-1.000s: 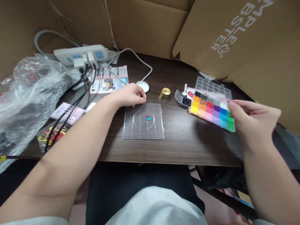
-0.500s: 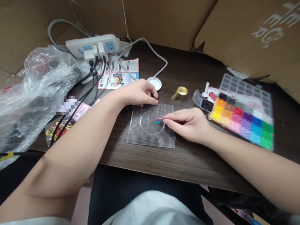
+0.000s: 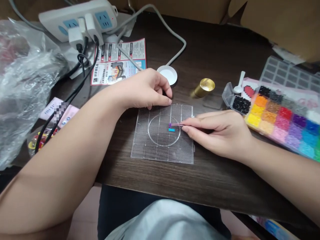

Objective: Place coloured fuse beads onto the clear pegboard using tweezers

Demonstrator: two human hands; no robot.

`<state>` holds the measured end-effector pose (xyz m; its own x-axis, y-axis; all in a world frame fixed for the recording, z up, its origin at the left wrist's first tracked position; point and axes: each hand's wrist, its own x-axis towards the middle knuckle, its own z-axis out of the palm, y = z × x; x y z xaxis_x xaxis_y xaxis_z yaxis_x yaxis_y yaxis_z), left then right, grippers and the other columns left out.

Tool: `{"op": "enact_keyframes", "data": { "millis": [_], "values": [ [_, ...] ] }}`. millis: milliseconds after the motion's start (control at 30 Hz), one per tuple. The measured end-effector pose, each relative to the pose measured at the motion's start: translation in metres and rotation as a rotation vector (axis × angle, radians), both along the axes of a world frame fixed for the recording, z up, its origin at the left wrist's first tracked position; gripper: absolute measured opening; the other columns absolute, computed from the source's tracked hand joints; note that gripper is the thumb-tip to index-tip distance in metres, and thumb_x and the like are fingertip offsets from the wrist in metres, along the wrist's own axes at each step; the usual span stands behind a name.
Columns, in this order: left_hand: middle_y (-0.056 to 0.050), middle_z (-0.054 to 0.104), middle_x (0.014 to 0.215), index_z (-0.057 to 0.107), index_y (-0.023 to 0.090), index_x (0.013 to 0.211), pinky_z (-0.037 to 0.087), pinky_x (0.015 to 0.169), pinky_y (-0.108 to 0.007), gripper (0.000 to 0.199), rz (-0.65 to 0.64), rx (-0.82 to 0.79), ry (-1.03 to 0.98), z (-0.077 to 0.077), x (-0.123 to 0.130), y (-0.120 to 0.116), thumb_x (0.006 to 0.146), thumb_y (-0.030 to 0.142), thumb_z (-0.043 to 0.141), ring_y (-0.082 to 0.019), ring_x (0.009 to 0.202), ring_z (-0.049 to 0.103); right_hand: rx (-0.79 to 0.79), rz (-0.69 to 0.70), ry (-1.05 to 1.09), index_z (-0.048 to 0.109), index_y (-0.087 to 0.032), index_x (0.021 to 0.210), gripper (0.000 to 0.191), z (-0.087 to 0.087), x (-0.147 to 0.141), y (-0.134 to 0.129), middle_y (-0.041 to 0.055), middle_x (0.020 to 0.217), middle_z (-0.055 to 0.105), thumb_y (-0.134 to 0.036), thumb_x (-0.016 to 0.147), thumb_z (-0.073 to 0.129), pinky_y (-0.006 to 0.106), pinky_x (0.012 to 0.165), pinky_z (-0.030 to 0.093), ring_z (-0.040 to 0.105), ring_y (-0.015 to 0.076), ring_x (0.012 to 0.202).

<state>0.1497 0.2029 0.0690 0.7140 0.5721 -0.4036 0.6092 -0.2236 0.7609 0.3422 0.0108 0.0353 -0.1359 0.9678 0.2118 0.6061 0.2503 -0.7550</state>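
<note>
A clear square pegboard (image 3: 150,151) lies on the dark wood table, with a pale ring outline on it. Inside that ring sits a short row of blue beads (image 3: 171,130). My right hand (image 3: 220,133) pinches thin tweezers (image 3: 177,124), whose tips reach in from the right. At those tips is a purple bead (image 3: 170,125), just above the blue row; whether it sits on a peg I cannot tell. My left hand (image 3: 150,88) rests at the board's far edge, fingers loosely curled, thumb and forefinger slightly apart, nothing seen between them.
On the right are a sorted bead box (image 3: 282,123), a small case of black beads (image 3: 241,104) and a white scoop (image 3: 240,85). Behind the board stand a gold cup (image 3: 205,88) and a white disc (image 3: 168,74). A power strip (image 3: 80,20), cables and plastic wrap (image 3: 27,83) lie left.
The view has moved closer and tilted down. The tweezers stay near the blue beads, and the purple bead now shows clearly at their tips. My left hand keeps its place at the board's edge.
</note>
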Motion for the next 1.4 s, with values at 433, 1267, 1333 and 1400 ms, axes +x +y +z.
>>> {"op": "enact_keyframes", "data": {
  "millis": [433,1267,1333,1400],
  "values": [
    [0.000,0.065,0.066,0.083,0.019,0.096,0.044,0.063,-0.029,0.009,-0.024,0.011,-0.024,-0.003,-0.001,0.002,0.090,0.017,0.090,-0.011,0.057,0.057,0.027,0.005,-0.020,0.096,-0.028,0.108,0.019,-0.001,-0.001,0.002,-0.0005,0.089,0.089,-0.022,0.104,0.078,0.029,0.057,0.058,0.080,0.0164,0.068],
    [0.001,0.059,0.065,0.081,0.017,0.101,0.043,0.068,-0.029,0.021,-0.063,0.012,-0.025,-0.005,-0.002,0.007,0.086,0.024,0.093,-0.011,0.062,0.056,0.105,-0.055,-0.004,0.097,-0.026,0.108,0.019,-0.001,-0.001,0.000,0.0002,0.088,0.089,-0.018,0.102,0.080,0.024,0.056,0.059,0.081,0.0155,0.067],
    [0.001,0.059,0.066,0.081,0.016,0.101,0.043,0.068,-0.029,0.022,-0.062,0.007,-0.032,-0.005,-0.002,0.007,0.086,0.025,0.093,-0.011,0.063,0.057,0.145,-0.110,-0.030,0.097,-0.027,0.106,0.018,0.005,0.001,-0.006,0.0008,0.087,0.089,-0.018,0.102,0.081,0.025,0.055,0.060,0.080,0.0163,0.066],
    [0.001,0.060,0.068,0.081,0.016,0.102,0.044,0.068,-0.029,0.022,-0.060,-0.002,-0.035,-0.005,-0.003,0.006,0.086,0.025,0.093,-0.011,0.063,0.058,0.224,-0.197,-0.084,0.097,-0.029,0.106,0.020,0.014,0.010,-0.020,0.0005,0.085,0.088,-0.018,0.100,0.083,0.026,0.054,0.060,0.079,0.0166,0.064]
  ]
}}
